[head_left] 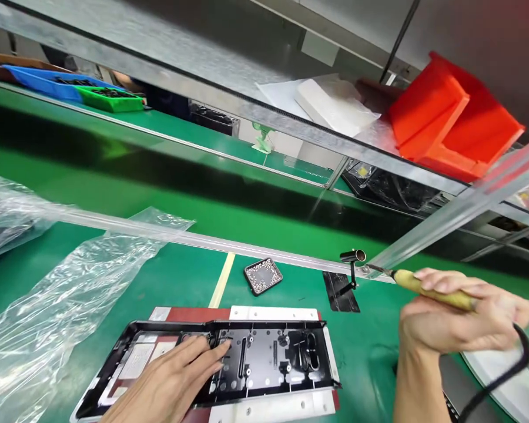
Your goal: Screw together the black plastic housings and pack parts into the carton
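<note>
My left hand (180,370) lies with its fingers stretched out over a black plastic housing (260,376), the fingertips touching its inner floor. The housing rests face-up on a jig (286,313) with white strips and a dark red base. My right hand (462,311) is closed round the yellow handle of a soldering iron (417,286), raised at the right. A black cord hangs from the handle's rear. The iron's metal tip points left, close to a tube-shaped iron holder (353,257) on a small stand. Behind the housing sits a small black tray (263,275) of tiny metal parts.
Clear plastic film (83,282) spreads over the green bench at left. An orange-red bin (454,123) and a white packet (335,106) sit on the overhead shelf. A metal post (462,211) rises at right. Blue (48,81) and green trays (110,100) stand beyond.
</note>
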A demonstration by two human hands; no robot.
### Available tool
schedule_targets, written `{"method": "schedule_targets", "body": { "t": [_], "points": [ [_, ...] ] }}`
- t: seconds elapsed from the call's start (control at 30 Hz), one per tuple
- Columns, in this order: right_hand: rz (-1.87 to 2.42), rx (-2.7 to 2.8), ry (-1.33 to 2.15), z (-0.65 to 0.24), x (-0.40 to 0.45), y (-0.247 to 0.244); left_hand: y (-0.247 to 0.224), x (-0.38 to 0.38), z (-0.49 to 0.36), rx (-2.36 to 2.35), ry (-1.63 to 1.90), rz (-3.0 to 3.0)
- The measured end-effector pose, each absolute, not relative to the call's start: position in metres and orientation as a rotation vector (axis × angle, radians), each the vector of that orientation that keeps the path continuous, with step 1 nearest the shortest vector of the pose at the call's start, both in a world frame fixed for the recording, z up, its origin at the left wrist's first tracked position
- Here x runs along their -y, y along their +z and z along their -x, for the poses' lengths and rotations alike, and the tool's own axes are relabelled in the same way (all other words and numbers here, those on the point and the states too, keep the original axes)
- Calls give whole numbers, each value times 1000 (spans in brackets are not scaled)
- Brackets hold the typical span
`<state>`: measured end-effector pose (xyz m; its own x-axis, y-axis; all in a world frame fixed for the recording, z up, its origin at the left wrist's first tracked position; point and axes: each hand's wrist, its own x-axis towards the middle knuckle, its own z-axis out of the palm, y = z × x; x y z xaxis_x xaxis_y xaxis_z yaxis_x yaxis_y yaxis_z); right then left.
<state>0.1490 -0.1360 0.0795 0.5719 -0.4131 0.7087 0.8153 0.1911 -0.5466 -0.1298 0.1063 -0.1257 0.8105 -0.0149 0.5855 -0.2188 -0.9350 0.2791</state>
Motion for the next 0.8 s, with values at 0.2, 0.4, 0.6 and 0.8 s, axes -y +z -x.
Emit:
{"method": "schedule_targets", "body": {
  "t": [0.2, 0.4, 0.6, 0.8],
  "points": [
    [1239, 518, -1026, -211, 124, 60, -113, -110, 135, 258, 586, -2783],
    [1496, 455, -906, -227, 130, 35, -91, -104, 124, 159, 484, -2720],
    [1848, 386, -840, -204, 152, 33, -80, -103, 122, 70, 472, -2695],
    [1984, 358, -804, -209, 159, 44, -85, -104, 120, 64, 576, -2633]
  ]
}}
